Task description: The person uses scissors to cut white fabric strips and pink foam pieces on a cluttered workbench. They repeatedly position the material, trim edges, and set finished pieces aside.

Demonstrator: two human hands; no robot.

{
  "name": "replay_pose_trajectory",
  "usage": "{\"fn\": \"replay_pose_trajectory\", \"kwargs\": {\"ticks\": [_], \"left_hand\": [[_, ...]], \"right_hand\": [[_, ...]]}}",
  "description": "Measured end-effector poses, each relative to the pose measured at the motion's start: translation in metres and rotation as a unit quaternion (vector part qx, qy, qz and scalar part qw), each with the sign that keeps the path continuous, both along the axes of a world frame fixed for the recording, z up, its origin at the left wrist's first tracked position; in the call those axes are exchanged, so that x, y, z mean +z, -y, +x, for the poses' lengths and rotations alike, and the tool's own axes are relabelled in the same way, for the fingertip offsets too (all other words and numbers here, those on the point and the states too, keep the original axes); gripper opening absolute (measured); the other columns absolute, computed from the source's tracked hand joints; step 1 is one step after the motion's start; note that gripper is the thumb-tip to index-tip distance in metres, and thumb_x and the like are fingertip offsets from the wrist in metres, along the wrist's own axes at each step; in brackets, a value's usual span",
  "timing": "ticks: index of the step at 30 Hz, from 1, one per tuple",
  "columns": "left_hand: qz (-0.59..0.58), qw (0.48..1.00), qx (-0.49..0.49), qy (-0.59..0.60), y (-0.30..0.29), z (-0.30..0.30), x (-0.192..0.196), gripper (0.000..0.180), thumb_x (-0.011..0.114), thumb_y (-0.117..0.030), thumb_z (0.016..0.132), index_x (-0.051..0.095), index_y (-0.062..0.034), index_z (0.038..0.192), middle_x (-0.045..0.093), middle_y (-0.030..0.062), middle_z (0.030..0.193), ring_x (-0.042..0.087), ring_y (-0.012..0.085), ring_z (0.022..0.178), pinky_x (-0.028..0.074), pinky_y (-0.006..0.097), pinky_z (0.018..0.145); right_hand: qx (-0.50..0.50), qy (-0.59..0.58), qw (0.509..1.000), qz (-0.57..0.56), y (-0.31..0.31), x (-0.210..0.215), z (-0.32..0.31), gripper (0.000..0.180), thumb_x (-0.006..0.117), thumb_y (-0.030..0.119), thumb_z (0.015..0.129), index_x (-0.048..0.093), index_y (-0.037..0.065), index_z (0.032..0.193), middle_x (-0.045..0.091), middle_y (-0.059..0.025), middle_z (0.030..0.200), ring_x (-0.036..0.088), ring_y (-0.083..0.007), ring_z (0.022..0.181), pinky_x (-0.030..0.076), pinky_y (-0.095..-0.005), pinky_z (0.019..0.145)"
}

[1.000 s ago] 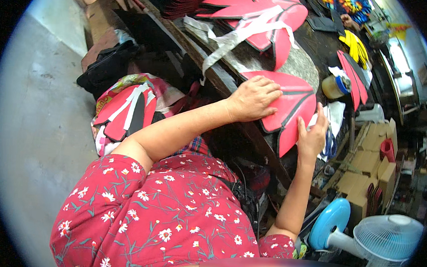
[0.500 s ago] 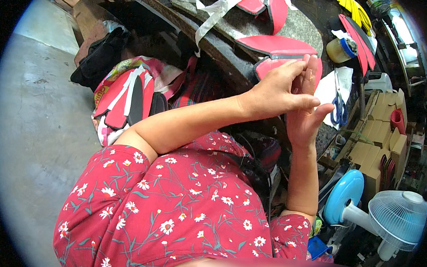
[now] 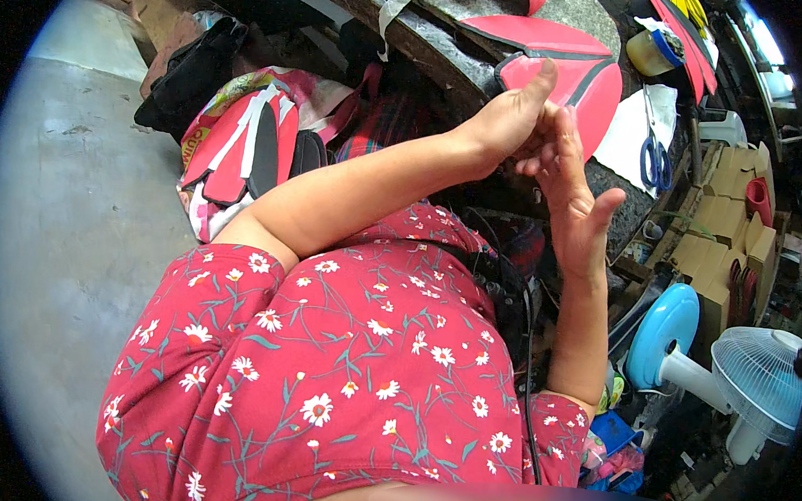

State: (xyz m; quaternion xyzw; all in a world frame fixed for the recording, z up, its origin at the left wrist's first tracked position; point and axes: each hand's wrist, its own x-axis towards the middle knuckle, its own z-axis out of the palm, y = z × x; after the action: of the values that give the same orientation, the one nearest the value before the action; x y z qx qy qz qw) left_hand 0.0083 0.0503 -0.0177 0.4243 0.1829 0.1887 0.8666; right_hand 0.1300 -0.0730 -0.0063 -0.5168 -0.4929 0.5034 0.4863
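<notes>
My left hand (image 3: 503, 121) and my right hand (image 3: 577, 199) meet in front of the worktable's edge (image 3: 467, 66). The left hand's thumb points up, and its fingers lie against the fingers of the right hand. The right hand is raised with its palm showing and its thumb spread, and holds nothing. Whether the left hand pinches anything is hidden. Just behind the hands, red petal-shaped pieces with dark edges (image 3: 604, 88) lie on the table.
Blue-handled scissors (image 3: 652, 161) lie on a white cloth (image 3: 633, 127) to the right, near a lidded tub (image 3: 654, 51). A bag of red and white pieces (image 3: 242, 144) sits at the left. Cardboard boxes (image 3: 729, 211) and a white fan (image 3: 761, 374) stand at the right.
The left hand left the red piece on the table and came to the right hand. Both hands now meet nearer my body, and the view has tilted down.
</notes>
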Motion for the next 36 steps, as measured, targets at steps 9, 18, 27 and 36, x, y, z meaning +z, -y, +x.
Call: {"fn": "replay_pose_trajectory", "kwargs": {"ticks": [9, 18, 27, 36], "left_hand": [[0.401, 0.901, 0.056, -0.156, 0.019, -0.004, 0.013, 0.045, 0.073, -0.049, 0.087, 0.069, -0.0042, 0.085, 0.063, 0.0013, 0.069, 0.059, 0.0072, 0.06, 0.046, 0.022, 0.051], [0.119, 0.976, -0.128, -0.128, 0.021, -0.028, 0.004, 0.04, 0.071, -0.043, 0.091, 0.065, -0.0065, 0.076, 0.057, -0.0008, 0.058, 0.053, 0.0066, 0.049, 0.041, 0.021, 0.046], [0.047, 0.98, -0.192, -0.014, 0.023, -0.066, -0.001, 0.029, 0.064, -0.028, 0.097, 0.066, -0.0005, 0.088, 0.068, 0.0062, 0.075, 0.069, 0.0135, 0.067, 0.058, 0.026, 0.06], [0.593, 0.795, 0.12, -0.041, 0.019, -0.063, -0.004, 0.019, 0.067, -0.015, 0.093, 0.072, -0.0034, 0.107, 0.073, 0.0108, 0.104, 0.071, 0.0238, 0.094, 0.056, 0.032, 0.081]], "right_hand": [[-0.056, 0.308, 0.947, 0.068, 0.02, 0.009, 0.0, 0.104, 0.017, 0.084, 0.088, 0.032, 0.004, 0.154, -0.002, -0.0197, 0.165, 0.011, -0.0367, 0.152, 0.011, -0.0506, 0.12], [0.001, 0.534, 0.844, 0.046, 0.038, 0.025, -0.012, 0.101, 0.02, 0.086, 0.084, 0.04, 0.014, 0.152, 0.007, -0.016, 0.165, 0.021, -0.0375, 0.149, 0.011, -0.0679, 0.113], [0.047, 0.514, 0.855, 0.057, 0.053, 0.029, -0.006, 0.096, 0.021, 0.084, 0.086, 0.04, 0.016, 0.152, 0.025, -0.0159, 0.161, 0.027, -0.0369, 0.147, 0.012, -0.0663, 0.114], [0.022, 0.633, 0.767, 0.099, 0.051, 0.03, 0.003, 0.081, 0.026, 0.084, 0.085, 0.058, 0.033, 0.138, 0.025, -0.0141, 0.161, 0.025, -0.0383, 0.147, 0.014, -0.0677, 0.112]]}}
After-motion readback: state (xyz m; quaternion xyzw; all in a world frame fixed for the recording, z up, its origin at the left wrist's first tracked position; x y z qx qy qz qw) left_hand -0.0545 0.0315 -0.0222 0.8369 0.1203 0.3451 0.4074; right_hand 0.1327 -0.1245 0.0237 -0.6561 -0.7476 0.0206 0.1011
